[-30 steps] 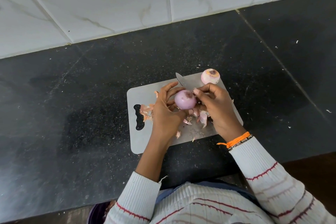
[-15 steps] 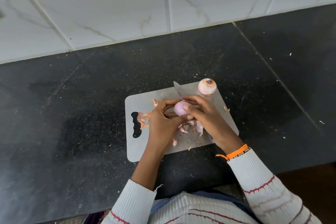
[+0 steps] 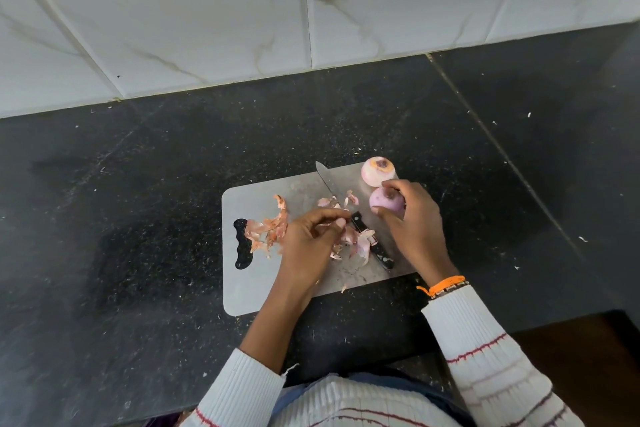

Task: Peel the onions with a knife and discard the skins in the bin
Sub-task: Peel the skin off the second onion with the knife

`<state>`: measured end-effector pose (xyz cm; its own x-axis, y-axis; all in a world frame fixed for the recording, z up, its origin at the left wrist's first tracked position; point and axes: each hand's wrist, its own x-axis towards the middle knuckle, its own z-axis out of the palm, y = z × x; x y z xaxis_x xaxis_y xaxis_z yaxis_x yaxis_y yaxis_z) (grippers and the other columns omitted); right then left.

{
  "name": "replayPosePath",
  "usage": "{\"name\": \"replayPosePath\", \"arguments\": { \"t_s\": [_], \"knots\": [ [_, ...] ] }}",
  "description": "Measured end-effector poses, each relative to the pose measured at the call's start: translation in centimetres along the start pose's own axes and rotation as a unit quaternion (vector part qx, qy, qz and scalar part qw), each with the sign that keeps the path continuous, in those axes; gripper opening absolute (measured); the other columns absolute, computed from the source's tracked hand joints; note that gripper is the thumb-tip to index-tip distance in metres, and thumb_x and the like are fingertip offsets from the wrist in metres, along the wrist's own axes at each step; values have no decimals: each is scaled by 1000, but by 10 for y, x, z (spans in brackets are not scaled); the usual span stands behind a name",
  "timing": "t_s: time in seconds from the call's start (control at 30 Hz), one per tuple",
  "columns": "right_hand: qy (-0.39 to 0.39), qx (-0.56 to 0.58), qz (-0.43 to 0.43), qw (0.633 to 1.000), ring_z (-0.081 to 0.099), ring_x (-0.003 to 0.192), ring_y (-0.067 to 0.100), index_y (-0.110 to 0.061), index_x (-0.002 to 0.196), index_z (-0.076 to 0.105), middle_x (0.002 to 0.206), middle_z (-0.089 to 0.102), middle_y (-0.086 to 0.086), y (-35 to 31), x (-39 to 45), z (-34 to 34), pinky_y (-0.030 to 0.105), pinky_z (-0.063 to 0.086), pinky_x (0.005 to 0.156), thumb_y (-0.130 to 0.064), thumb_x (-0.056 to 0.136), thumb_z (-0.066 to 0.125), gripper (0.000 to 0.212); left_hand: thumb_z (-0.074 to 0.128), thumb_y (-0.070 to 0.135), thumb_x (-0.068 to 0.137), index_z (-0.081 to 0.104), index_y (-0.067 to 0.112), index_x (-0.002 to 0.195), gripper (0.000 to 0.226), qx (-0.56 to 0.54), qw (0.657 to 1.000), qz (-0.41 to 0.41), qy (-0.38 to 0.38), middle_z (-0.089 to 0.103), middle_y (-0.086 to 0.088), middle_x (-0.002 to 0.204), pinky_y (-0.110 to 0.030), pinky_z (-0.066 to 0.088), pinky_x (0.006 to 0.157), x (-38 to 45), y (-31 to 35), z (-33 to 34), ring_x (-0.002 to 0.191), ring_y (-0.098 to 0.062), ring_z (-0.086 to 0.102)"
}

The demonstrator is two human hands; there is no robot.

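White ribbed sweater [image 3: 491, 357] with maroon stripes, orange wristband [image 3: 443, 285]

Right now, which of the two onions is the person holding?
The purple onion, nearer the person, sits in the right hand. The paler onion behind it rests free at the cutting board's far corner, its dark cut end up.

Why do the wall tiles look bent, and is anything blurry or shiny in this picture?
Head view: the wide-angle lens bows the tile lines and the counter edge; the cutting board shows a soft dull sheen, no harsh glare; the left hand is slightly soft, the right hand on the onion sharper; light is even, with faint shadows under the arms.
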<state>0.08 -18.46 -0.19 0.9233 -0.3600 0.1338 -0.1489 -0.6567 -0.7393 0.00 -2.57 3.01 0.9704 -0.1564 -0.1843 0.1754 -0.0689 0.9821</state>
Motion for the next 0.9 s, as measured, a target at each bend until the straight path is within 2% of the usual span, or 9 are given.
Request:
{"name": "replayPosePath", "arguments": {
  "t_s": [0.13, 0.2, 0.27, 0.37, 0.5, 0.67, 0.77, 0.9],
  "knots": [
    [-24, -24, -3, 999, 50, 120, 20, -14, 124, 55, 127, 57, 6, 8, -1, 7, 34, 45, 98, -14, 82, 68, 44, 55, 0, 89, 70, 23, 86, 28, 16, 1000, -2, -20, 72, 7, 91, -15, 52, 75, -1, -2, 3, 84, -7, 67],
    [-29, 6, 10, 999, 50, 121, 18, -14, 125, 55, 129, 57, 4, 6, -1, 4, 29, 43, 98, -13, 88, 60, 38, 55, 1, 89, 70, 23, 86, 27, 26, 999, -1, -25, 71, 9, 90, -13, 50, 73, -2, -3, 3, 83, -3, 66],
    [-5, 20, 24, 999, 52, 118, 17, -13, 124, 57, 126, 59, 4, 8, 1, -3, 24, 41, 94, -9, 92, 51, 32, 55, 2, 89, 70, 24, 86, 26, 39, 999, -1, -32, 71, 11, 90, -10, 49, 70, -2, -3, 4, 81, 2, 65],
    [36, -67, 31, 997, 50, 115, 20, -10, 121, 58, 123, 58, 7, 16, 3, -14, 23, 40, 89, -2, 90, 51, 33, 55, 3, 90, 69, 24, 85, 26, 45, 998, -4, -41, 70, 10, 92, -7, 48, 66, -1, -3, 6, 79, 5, 64],
    [-6, -145, 36, 989, 50, 108, 22, -8, 116, 61, 117, 56, 9, 25, 2, -15, 28, 42, 86, -10, 89, 57, 27, 54, 4, 90, 69, 26, 84, 27, 47, 998, -3, -45, 69, 8, 94, -8, 49, 68, 0, -3, 8, 77, 4, 63],
    [-11, -168, 36, 985, 53, 87, 14, -9, 94, 64, 100, 59, 8, 22, 0, -10, 21, 39, 70, -11, 91, 54, 11, 54, 4, 90, 69, 26, 85, 27, 49, 998, -5, -48, 70, 9, 95, -8, 49, 68, 1, -4, 8, 78, 3, 64],
    [1, -155, 32, 987, 55, 86, 14, -9, 92, 64, 98, 61, 7, 19, 1, -14, 22, 41, 70, -8, 89, 56, 9, 54, 2, 90, 70, 23, 86, 26, 31, 999, -13, -36, 71, 7, 92, -9, 49, 68, 2, -5, 6, 79, 2, 65],
    [69, -52, -18, 996, 59, 84, 14, -9, 89, 65, 92, 63, 4, -3, 0, -22, 27, 52, 75, -5, 83, 64, 8, 54, 2, 90, 71, 20, 90, 24, 25, 999, -16, -13, 72, 5, 92, -19, 52, 77, 5, -7, 3, 84, -6, 67]
  ]
}}
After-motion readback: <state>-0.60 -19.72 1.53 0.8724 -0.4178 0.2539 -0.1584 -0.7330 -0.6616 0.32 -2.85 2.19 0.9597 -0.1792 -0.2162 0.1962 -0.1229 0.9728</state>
